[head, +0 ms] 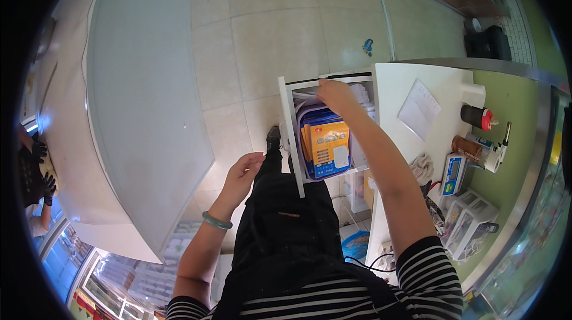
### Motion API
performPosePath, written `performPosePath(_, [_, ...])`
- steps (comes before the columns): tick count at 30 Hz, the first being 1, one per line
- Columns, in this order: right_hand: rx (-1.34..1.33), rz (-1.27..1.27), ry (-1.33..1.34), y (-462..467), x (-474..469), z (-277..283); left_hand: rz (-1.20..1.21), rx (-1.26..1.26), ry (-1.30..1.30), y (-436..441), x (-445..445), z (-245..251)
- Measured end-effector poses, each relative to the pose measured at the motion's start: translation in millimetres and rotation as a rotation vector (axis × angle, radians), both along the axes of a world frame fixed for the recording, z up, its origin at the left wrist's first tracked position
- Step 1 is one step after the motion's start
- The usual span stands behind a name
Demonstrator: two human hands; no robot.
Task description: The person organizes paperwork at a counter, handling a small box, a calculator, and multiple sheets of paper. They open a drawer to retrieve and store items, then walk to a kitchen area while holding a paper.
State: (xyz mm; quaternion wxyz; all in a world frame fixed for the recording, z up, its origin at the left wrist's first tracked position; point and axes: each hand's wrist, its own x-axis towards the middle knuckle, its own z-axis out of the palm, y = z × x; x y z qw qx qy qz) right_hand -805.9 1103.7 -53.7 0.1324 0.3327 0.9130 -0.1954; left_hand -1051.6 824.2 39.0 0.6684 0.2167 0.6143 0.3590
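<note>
A white drawer (288, 130) is pulled out from the desk on my right. In it stands a purple-rimmed plastic basket (302, 159) holding several orange-and-blue printed packets (330, 143). My right hand (338, 96) reaches over the basket to the drawer's far side, beside white crumpled material (359, 93). Its fingertips point down and are partly hidden, so I cannot tell whether they grip anything. My left hand (243, 177), with a green bangle (217, 221) at its wrist, hangs in the air left of the drawer. Its fingers are loosely curled around nothing visible.
On the white desk (393, 83) lie a sheet of paper (419, 109), a black-and-red bottle (476, 117), a digital scale (453, 174) and a blowtorch (503, 145). A large light-coloured counter (143, 96) flanks the left. Behind it, a co-worker's black-gloved hands (49, 186) touch pale dough-like material.
</note>
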Motion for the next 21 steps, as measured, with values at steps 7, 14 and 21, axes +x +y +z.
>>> performPosePath(7, [-0.154, -0.141, 0.130, -7.5, 2.7, -12.8, -0.066, 0.020, 0.135, 13.7, 29.9, -39.5])
performPosePath(14, [-0.096, -0.555, 0.711, -65.3, 39.6, 69.4, -0.157, -0.101, -0.191, 55.5, 81.2, -55.3])
performPosePath(21, [-0.320, -1.007, 0.707, -207.9, 109.8, 122.0, -0.494, -0.167, -0.146, 97.8, 109.2, -48.3])
